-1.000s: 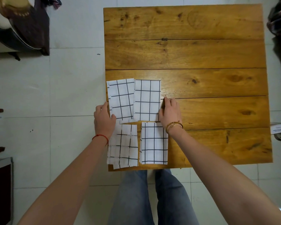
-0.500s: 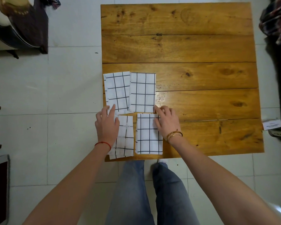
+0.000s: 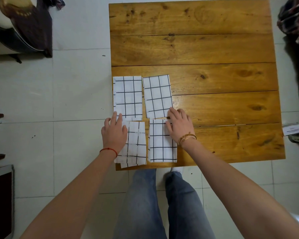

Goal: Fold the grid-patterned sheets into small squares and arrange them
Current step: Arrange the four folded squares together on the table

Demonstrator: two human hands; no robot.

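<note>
Several folded white sheets with black grid lines lie in a two-by-two block at the near left corner of the wooden table (image 3: 214, 49). The far left sheet (image 3: 128, 96) and far right sheet (image 3: 157, 95) sit side by side. Below them lie the near left sheet (image 3: 136, 144) and near right sheet (image 3: 160, 144). My left hand (image 3: 114, 133) lies flat on the near left sheet, fingertips touching the far left one. My right hand (image 3: 179, 125) rests flat on the near right sheet's top right corner, fingertips at the far right sheet's lower corner.
The near left sheet overhangs the table's front edge slightly. White tiled floor surrounds the table. A dark chair or seat (image 3: 21, 26) stands at the upper left, dark fabric (image 3: 295, 23) at the upper right, and a small white label (image 3: 293, 129) at the table's right edge.
Both hands have slid back toward me from the far sheets onto the near pair. The far right sheet now lies slightly tilted, with a small gap from the far left one.
</note>
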